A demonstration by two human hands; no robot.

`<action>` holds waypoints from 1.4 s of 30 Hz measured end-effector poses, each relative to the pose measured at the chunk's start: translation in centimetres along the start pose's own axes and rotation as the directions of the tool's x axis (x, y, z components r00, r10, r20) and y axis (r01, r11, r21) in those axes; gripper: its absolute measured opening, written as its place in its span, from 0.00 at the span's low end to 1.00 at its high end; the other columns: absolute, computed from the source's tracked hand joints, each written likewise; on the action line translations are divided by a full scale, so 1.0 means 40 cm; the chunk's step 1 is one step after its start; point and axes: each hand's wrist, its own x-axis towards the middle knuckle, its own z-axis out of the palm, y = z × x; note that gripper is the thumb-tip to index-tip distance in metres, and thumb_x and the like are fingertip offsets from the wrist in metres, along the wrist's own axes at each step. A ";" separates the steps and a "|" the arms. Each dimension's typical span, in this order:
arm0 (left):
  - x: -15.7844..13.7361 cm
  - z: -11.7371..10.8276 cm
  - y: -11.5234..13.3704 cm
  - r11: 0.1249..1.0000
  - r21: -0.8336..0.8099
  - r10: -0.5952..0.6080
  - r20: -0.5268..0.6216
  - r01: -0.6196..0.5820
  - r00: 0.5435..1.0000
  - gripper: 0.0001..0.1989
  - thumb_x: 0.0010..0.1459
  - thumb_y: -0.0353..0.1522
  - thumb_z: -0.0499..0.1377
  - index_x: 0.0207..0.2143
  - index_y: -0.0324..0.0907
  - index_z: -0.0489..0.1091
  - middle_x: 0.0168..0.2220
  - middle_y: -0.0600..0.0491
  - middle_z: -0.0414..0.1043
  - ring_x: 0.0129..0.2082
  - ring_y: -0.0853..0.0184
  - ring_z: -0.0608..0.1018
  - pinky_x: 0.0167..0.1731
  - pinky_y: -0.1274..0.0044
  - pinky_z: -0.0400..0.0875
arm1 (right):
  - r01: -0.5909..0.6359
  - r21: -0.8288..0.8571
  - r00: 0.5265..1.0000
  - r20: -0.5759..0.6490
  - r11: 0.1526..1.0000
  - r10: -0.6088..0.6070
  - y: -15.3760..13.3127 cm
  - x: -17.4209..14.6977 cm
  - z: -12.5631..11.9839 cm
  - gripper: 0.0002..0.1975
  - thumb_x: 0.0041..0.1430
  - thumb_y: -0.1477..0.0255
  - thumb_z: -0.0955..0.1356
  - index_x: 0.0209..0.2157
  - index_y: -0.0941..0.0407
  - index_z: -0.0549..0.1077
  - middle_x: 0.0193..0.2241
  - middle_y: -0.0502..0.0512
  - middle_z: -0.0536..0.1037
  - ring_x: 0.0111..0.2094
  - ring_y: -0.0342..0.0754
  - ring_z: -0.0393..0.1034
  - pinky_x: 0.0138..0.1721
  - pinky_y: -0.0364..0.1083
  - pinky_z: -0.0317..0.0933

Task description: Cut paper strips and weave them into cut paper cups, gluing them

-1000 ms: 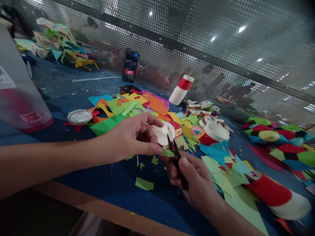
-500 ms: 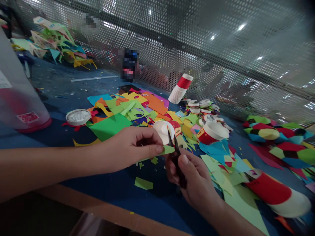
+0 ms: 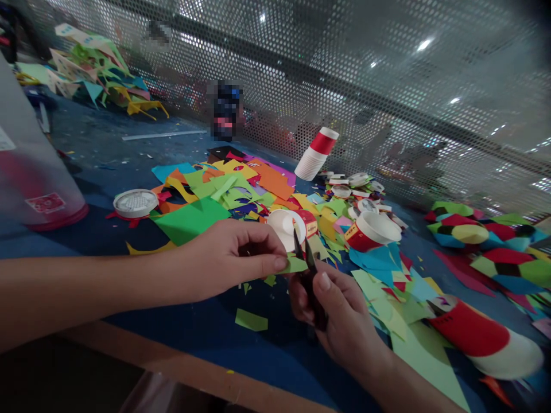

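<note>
My left hand (image 3: 241, 255) pinches a small piece of light green paper (image 3: 297, 264) between thumb and fingers. In my right hand (image 3: 340, 310) is a pair of dark scissors (image 3: 310, 281), its blades parted and pointing up and away. The paper's right end lies at the blades, near where they meet. Just behind the blades a paper cup (image 3: 286, 228) rests on its side, its white opening toward me. Below my hands a cut green paper piece (image 3: 251, 320) lies on the blue table (image 3: 189, 338), with small green snippets near it.
Coloured paper scraps (image 3: 232, 186) are heaped mid-table. A stack of paper cups (image 3: 316, 155) leans near the perforated metal screen (image 3: 387, 74). Other cups (image 3: 482, 332) lie at right, beside patterned paper pieces (image 3: 512, 264). A frosted container (image 3: 38, 172) stands at left.
The green paper has shifted very slightly toward the scissors. Both hands keep nearly the same place and grip.
</note>
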 end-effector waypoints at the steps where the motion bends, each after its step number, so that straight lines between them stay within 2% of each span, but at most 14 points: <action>1: 0.000 0.000 -0.001 1.000 0.005 -0.002 0.003 0.002 1.000 0.08 0.55 0.36 0.60 0.28 0.41 0.70 0.25 0.58 0.68 0.26 0.72 0.69 0.27 0.81 0.63 | -0.003 0.004 1.000 0.003 1.000 0.003 0.000 -0.001 0.000 0.21 0.57 0.53 0.72 0.26 0.57 0.72 0.18 0.46 0.63 0.18 0.38 0.51 0.18 0.40 0.46; 5: -0.001 -0.007 -0.001 1.000 0.021 0.020 0.004 -0.020 1.000 0.07 0.55 0.36 0.60 0.29 0.42 0.73 0.27 0.58 0.72 0.28 0.71 0.71 0.28 0.82 0.65 | -0.026 0.017 1.000 0.010 1.000 0.026 -0.002 -0.005 0.000 0.20 0.56 0.53 0.72 0.29 0.58 0.74 0.18 0.45 0.63 0.18 0.37 0.50 0.18 0.39 0.45; 12: 0.008 -0.030 0.001 0.980 0.188 0.065 -0.036 -0.057 0.997 0.07 0.54 0.35 0.61 0.28 0.43 0.77 0.27 0.57 0.76 0.28 0.69 0.74 0.28 0.81 0.66 | -0.065 -0.012 0.996 0.055 0.998 0.066 -0.006 -0.001 -0.002 0.21 0.56 0.52 0.71 0.29 0.58 0.76 0.19 0.46 0.62 0.19 0.38 0.49 0.18 0.39 0.45; 18: 0.007 -0.034 -0.005 0.966 0.252 0.079 -0.053 -0.063 0.995 0.06 0.52 0.36 0.62 0.27 0.44 0.78 0.23 0.57 0.75 0.25 0.70 0.72 0.25 0.81 0.63 | -0.077 -0.047 0.994 0.080 0.996 0.081 -0.008 -0.001 -0.004 0.21 0.56 0.52 0.71 0.30 0.58 0.77 0.19 0.46 0.61 0.19 0.38 0.49 0.18 0.39 0.44; 24: 0.003 -0.032 -0.002 0.972 0.232 0.055 -0.059 -0.040 0.997 0.05 0.49 0.33 0.62 0.25 0.44 0.78 0.23 0.58 0.75 0.26 0.70 0.73 0.25 0.82 0.64 | -0.062 -0.061 0.992 0.111 0.996 0.068 -0.003 -0.001 -0.007 0.20 0.59 0.53 0.70 0.33 0.57 0.78 0.18 0.44 0.60 0.18 0.37 0.47 0.18 0.39 0.42; 32: 0.005 -0.036 -0.002 0.953 0.302 0.035 -0.040 -0.021 0.999 0.08 0.51 0.37 0.62 0.26 0.43 0.78 0.23 0.57 0.74 0.25 0.70 0.72 0.24 0.82 0.62 | -0.089 -0.094 0.990 0.100 0.992 0.098 -0.007 -0.002 -0.013 0.22 0.57 0.51 0.71 0.33 0.57 0.79 0.19 0.45 0.61 0.19 0.37 0.50 0.19 0.39 0.43; 37: 0.006 -0.035 -0.001 0.940 0.341 0.018 -0.023 -0.009 1.000 0.09 0.51 0.37 0.60 0.26 0.43 0.77 0.23 0.57 0.73 0.26 0.71 0.72 0.25 0.83 0.62 | -0.102 -0.064 0.987 0.120 0.993 0.109 -0.009 -0.003 -0.007 0.22 0.56 0.51 0.71 0.32 0.58 0.78 0.19 0.44 0.59 0.18 0.36 0.46 0.18 0.39 0.40; 42: 0.004 -0.036 -0.001 0.938 0.348 0.009 -0.029 0.002 1.000 0.09 0.51 0.38 0.60 0.27 0.43 0.77 0.24 0.58 0.74 0.26 0.71 0.72 0.25 0.83 0.63 | -0.090 -0.049 0.987 0.132 0.995 0.096 -0.006 -0.001 -0.010 0.21 0.57 0.52 0.71 0.33 0.57 0.78 0.19 0.44 0.59 0.18 0.36 0.46 0.18 0.39 0.40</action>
